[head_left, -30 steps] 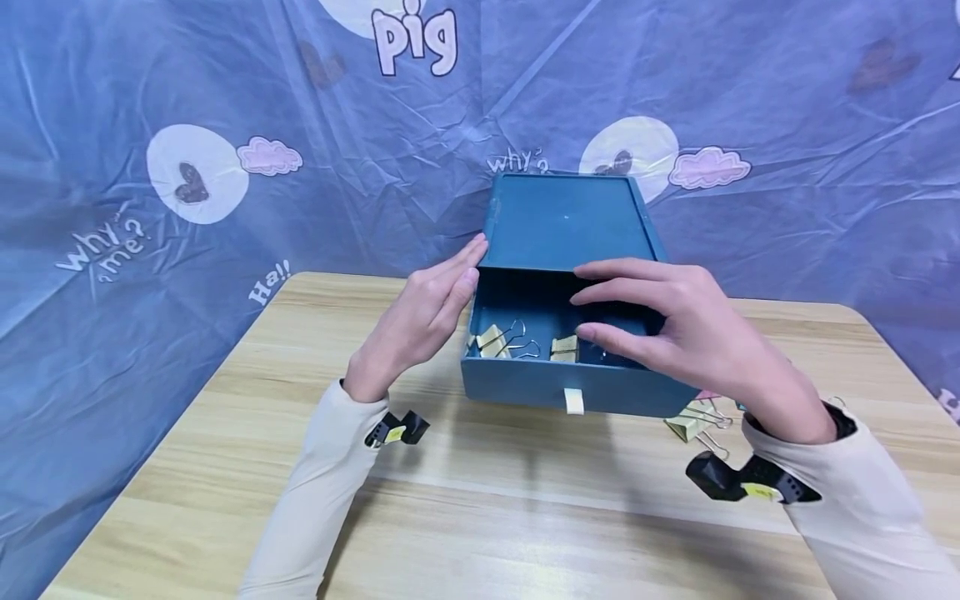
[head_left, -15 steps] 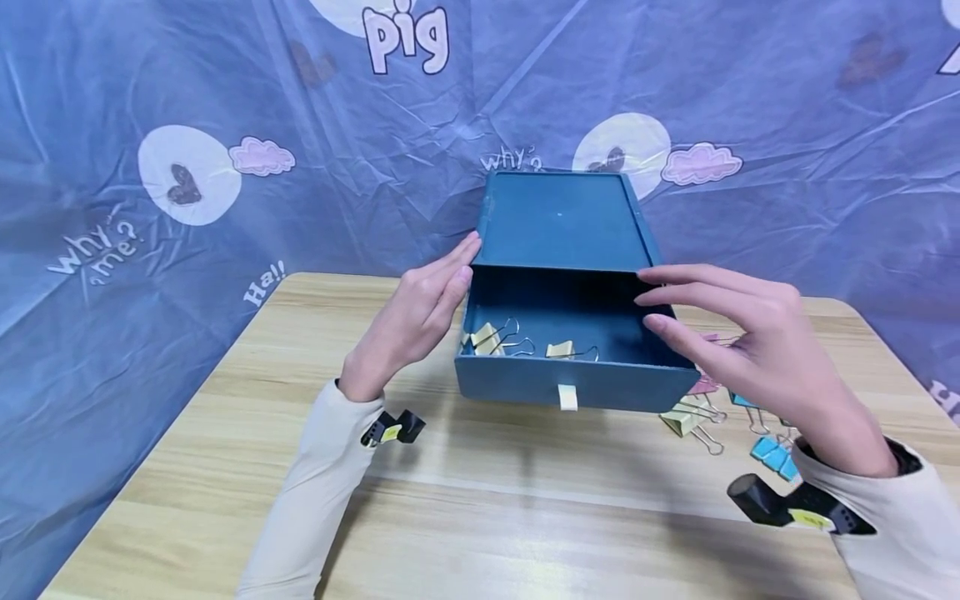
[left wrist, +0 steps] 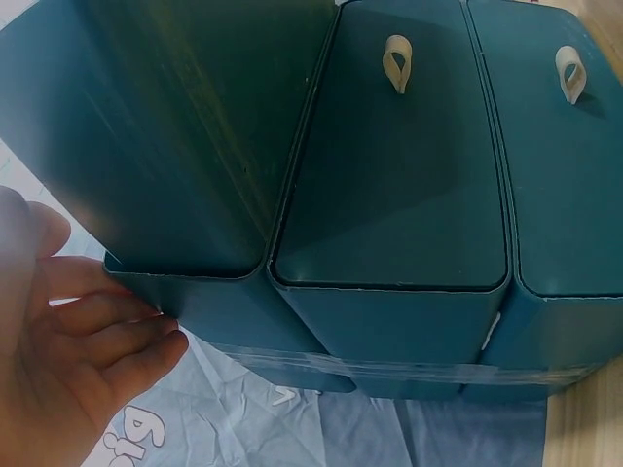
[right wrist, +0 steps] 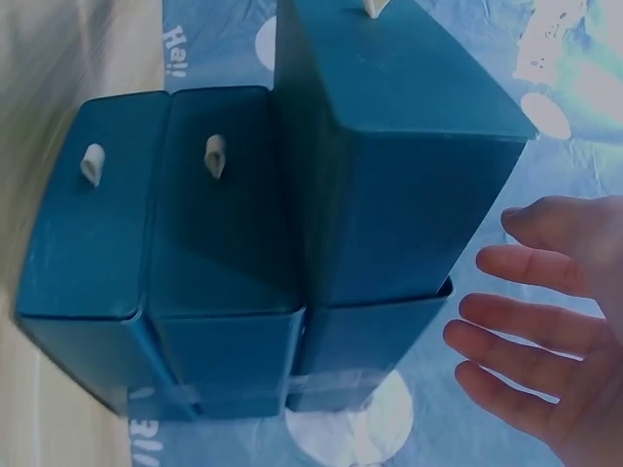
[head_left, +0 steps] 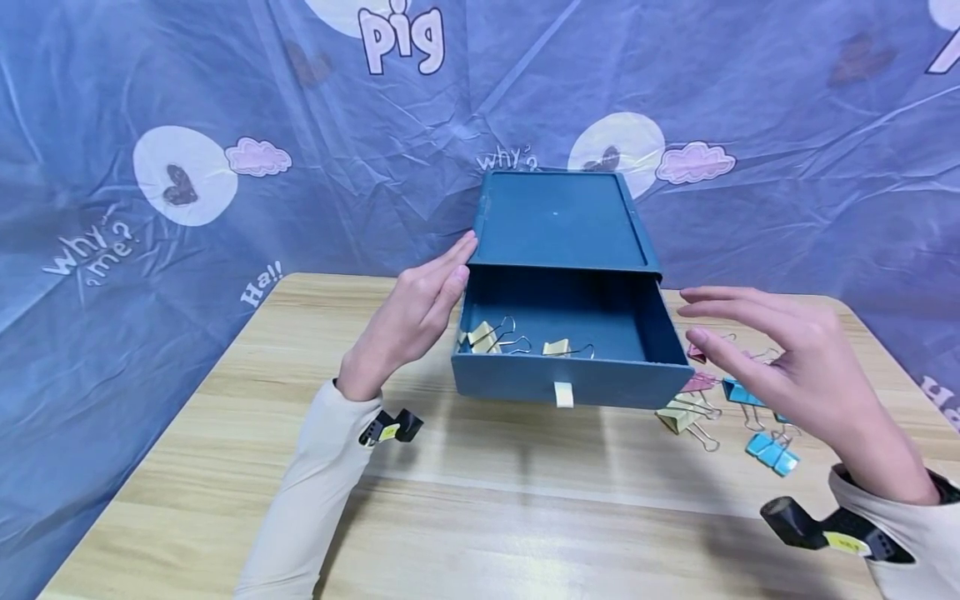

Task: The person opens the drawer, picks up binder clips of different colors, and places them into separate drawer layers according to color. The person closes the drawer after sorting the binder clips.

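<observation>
A dark blue drawer cabinet (head_left: 562,221) stands on the table with its top drawer (head_left: 510,379) pulled out. Inside at the front lie yellow binder clips, some at the left corner (head_left: 483,337) and another (head_left: 557,347) near the middle. My left hand (head_left: 405,321) rests its fairly straight fingers against the cabinet's left side; the left wrist view shows these fingertips by the top unit's edge. Just right of the drawer hovers my right hand (head_left: 798,362), fingers spread and holding nothing. In the right wrist view that hand (right wrist: 555,336) is apart from the drawer's side.
Loose binder clips lie on the table to the right: a yellow-green one (head_left: 678,415), a pink one (head_left: 699,383) and blue ones (head_left: 772,454), partly under my right hand. Two lower drawers (left wrist: 399,195) are closed, with pale pull loops. A blue printed cloth (head_left: 360,183) hangs behind.
My right hand has drawn back rightward from over the drawer to beyond its right side. A yellow clip now lies loose near the drawer's middle. My left hand keeps its place.
</observation>
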The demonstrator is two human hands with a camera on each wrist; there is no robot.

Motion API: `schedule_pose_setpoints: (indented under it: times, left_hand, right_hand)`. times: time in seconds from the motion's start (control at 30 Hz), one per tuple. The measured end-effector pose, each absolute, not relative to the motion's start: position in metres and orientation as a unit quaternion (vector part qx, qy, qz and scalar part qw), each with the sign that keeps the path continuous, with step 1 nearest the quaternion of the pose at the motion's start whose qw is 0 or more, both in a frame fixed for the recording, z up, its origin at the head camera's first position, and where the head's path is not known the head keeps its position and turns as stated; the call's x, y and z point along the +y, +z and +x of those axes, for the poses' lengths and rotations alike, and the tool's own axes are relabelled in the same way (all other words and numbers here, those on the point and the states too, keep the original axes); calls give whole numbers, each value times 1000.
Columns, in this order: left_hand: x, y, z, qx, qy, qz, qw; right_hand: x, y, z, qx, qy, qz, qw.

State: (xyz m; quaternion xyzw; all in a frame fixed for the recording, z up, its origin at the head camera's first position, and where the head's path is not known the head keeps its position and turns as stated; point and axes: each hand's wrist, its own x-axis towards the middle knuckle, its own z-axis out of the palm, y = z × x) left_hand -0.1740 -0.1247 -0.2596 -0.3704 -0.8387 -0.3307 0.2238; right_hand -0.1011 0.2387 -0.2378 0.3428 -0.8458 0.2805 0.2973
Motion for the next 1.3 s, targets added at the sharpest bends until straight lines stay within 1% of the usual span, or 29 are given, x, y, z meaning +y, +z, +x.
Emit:
schedule_pose_setpoints:
  times: [0.27,0.43,0.87,1.1,1.3]
  left_hand:
    - [-125,-260,-175,-839,-328,-371,223]
    - [-124,-261,-174,-841,-328,-368,222]
    - [-123,-262,-175,-837,-334,-370,225]
    - [-123,-263,-175,-837,-334,-370,226]
    - [-123,-262,-174,-835,-335,-371,229]
  right_hand:
    - [255,-255,-99,-875,254,302,280]
    - [265,-271,-100,-883,240,297,271]
    - [281,-313,-92,-923,227,229,208]
    - [283,-330,-97,-934,205,224,186]
    - [281,-340,-102,-936,182,235,187]
